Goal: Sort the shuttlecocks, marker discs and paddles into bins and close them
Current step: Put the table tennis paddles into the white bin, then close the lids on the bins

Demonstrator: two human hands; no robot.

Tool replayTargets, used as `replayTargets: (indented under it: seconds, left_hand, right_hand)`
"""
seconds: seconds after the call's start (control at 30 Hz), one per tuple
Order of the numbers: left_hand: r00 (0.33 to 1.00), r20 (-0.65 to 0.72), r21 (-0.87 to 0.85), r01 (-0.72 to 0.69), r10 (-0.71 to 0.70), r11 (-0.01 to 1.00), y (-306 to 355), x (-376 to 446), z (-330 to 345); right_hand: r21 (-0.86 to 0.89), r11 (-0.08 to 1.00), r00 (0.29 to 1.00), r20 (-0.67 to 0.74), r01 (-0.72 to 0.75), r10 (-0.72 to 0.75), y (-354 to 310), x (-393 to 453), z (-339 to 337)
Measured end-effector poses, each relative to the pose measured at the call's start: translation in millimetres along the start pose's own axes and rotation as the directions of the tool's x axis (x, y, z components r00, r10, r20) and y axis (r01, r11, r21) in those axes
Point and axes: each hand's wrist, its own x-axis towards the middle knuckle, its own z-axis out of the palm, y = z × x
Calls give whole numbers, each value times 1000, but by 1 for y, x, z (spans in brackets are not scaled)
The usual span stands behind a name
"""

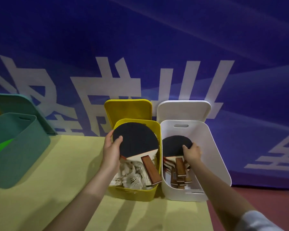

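Yellow bin (158, 147): at the worktop's far right edge, holding shuttlecocks (132, 177); its lid (127, 109) stands open behind.
Left hand (111, 148): grips the black-faced paddle (135, 140) by its blade edge, over the shuttlecocks.
Right hand (192, 152): fingers curled on the blade of a second paddle (175, 145) atop stacked paddles in the white bin (213, 147), beside the yellow one.
Risk: the left paddle's handle may catch the bin rim or crush feathers if dropped.
Surface: pale yellow worktop (48, 189); green bin (18, 150) at the left edge.
Room: blue banner (157, 39) behind; red floor (257, 197).
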Motion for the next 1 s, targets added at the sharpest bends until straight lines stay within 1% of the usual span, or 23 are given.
replayTargets:
  seconds: [0.07,0.1,0.13,0.17,0.2,0.23,0.27,0.3,0.33,0.37,0.4,0.43,0.5,0.53,0.57,0.63,0.67,0.73,0.8,0.87,0.93,0.97,1.0]
  left_hand:
    - [1000,27,4,1,-1,1000,-4,3,17]
    - [999,43,7,7,-8,1000,-7,4,25]
    - [998,60,13,11,-11,1000,-10,5,35]
    - [997,77,23,10,-12,1000,-14,7,44]
    - [995,99,31,8,-11,999,-18,8,54]
    - [992,128,41,6,-11,999,-21,9,65]
    - [987,162,57,5,-14,998,-26,12,76]
    - [980,197,80,3,-19,997,-29,13,87]
    - [974,226,111,-1,-24,994,-33,14,98]
    - [968,250,150,-14,-24,989,-36,15,108]
    - [959,281,188,-35,-20,982,-39,15,117]
    - [947,321,228,-62,-15,972,-41,17,125]
    - [919,395,310,-113,-19,944,-40,18,136]
    - [914,405,360,-127,-32,924,-40,21,138]
    - [917,396,409,-138,-39,902,-41,24,138]
    - [927,372,497,-166,-36,852,-46,31,128]
    - [929,369,533,-181,-35,827,-49,33,121]
    - [927,374,578,-200,-39,791,-56,31,106]
    - [929,366,600,-195,-50,776,-62,27,93]
    - [931,360,602,-179,-64,778,-68,22,84]
    - [928,363,584,-158,-82,796,-71,16,80]
    - [927,365,577,-152,-86,803,-73,16,79]
    - [927,364,576,-154,-84,803,-75,16,80]
  right_hand:
    - [-204,979,999,39,1,7,-1,1,-8]
    - [-253,968,998,57,2,13,-1,0,-12]
    - [-250,968,999,53,15,-2,-2,-3,-16]
    - [-181,983,999,38,44,-38,-5,-8,-19]
    - [-26,996,996,30,83,-82,-11,-14,-23]
    - [192,975,992,42,108,-118,-21,-22,-28]
    - [425,900,984,100,93,-148,-32,-32,-35]
    - [593,804,961,195,43,-195,-42,-42,-43]
    - [645,764,931,267,19,-248,-49,-48,-51]
    - [654,756,913,288,32,-288,-53,-51,-56]
    - [665,745,922,254,53,-293,-54,-51,-60]
    - [684,727,947,185,67,-262,-51,-47,-63]
    - [718,693,988,46,71,-148,-40,-35,-66]
    - [712,698,995,-7,72,-95,-35,-30,-67]
    - [693,717,997,-51,72,-52,-30,-25,-66]
    - [643,762,996,-89,80,-29,-21,-17,-57]
    - [614,785,996,-84,84,-41,-18,-14,-50]
    - [511,851,993,-42,120,-114,-13,-11,-32]
    - [341,927,987,-28,160,-160,-6,-7,-10]
    - [127,981,984,-118,150,-135,-1,-2,4]
    - [-96,988,974,-181,118,-134,2,1,9]
    - [-183,977,976,-168,109,-141,3,2,8]
    - [-233,967,982,-128,106,-139,5,3,5]
